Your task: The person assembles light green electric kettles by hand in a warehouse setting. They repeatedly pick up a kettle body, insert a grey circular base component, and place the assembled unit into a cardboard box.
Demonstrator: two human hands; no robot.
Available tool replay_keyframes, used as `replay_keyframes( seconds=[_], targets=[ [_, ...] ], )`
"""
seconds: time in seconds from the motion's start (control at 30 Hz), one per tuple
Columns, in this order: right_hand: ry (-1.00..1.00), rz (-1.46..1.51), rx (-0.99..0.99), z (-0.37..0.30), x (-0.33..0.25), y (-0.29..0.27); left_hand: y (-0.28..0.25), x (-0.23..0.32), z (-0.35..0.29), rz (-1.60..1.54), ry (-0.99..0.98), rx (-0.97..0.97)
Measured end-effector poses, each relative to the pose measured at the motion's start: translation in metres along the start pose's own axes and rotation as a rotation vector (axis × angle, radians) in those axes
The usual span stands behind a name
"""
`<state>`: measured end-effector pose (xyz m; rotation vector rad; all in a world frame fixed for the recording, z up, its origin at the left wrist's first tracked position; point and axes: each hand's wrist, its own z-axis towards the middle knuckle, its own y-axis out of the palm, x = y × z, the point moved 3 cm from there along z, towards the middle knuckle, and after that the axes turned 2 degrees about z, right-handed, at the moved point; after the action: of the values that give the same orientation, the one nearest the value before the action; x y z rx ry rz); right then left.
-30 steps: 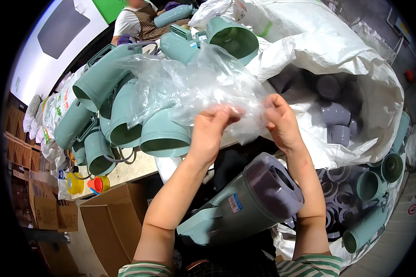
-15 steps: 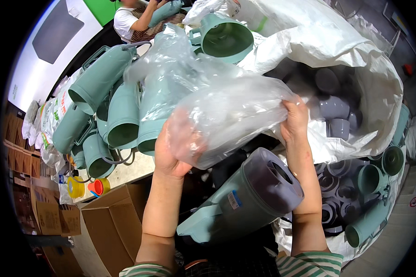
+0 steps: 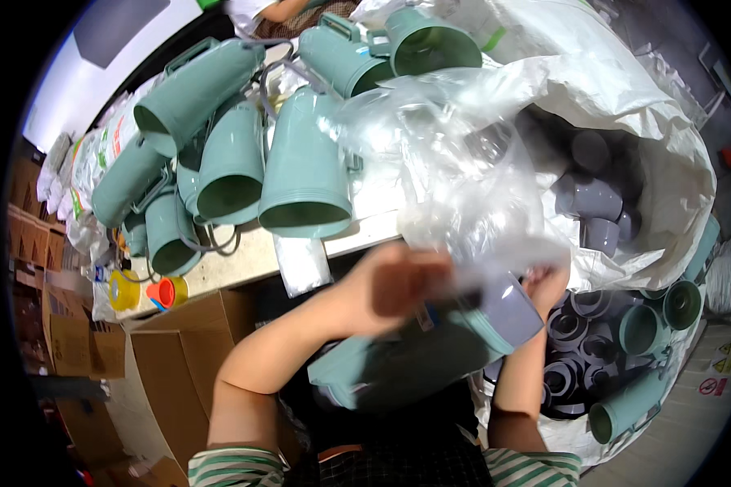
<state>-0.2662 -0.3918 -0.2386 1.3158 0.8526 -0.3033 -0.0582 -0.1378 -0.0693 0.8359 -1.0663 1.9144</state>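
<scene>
A clear plastic bag [image 3: 475, 191] hangs bunched in front of me, its lower edge stretched between my hands. My right hand [image 3: 547, 284] is closed on that edge, its fingers partly behind the plastic. Motion smears my left hand [image 3: 394, 288] at the bag's other side, so I cannot make out its fingers. Below both hands, a green jug body [image 3: 406, 365] with a purple-grey top [image 3: 512, 312] lies tilted across my lap. A small label [image 3: 425, 317] sticks to its side. My left hand hides part of the jug.
Several green jug bodies [image 3: 307, 170] lie on the table [image 3: 240, 261] at left. A white sack [image 3: 666, 162] holding grey cups [image 3: 590, 195] stands at right, above another sack with grey ring parts [image 3: 567, 325]. An open cardboard box [image 3: 179, 357] and yellow tape [image 3: 123, 290] are at lower left.
The bag has moved right and down, off the jug bodies on the table. My left hand has swung right, over the jug on my lap. My right hand has lowered.
</scene>
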Motion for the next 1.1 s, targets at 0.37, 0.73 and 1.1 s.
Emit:
replay_keyframes(
  seconds=[0.37, 0.73, 1.1],
  targets=[
    [-0.002, -0.872, -0.719, -0.247, 0.058, 0.065, -0.019, 0.075, -0.261, 0.733, -0.122, -0.043],
    [1.242, -0.498, -1.048, -0.308, 0.105, 0.178, 0.107, 0.093, -0.347, 0.761, -0.405, -0.075],
    [1.062, -0.429, -1.371, -0.404, 0.136, 0.32, -0.029, 0.196, -0.505, -0.54, -0.571, 1.483]
  ],
)
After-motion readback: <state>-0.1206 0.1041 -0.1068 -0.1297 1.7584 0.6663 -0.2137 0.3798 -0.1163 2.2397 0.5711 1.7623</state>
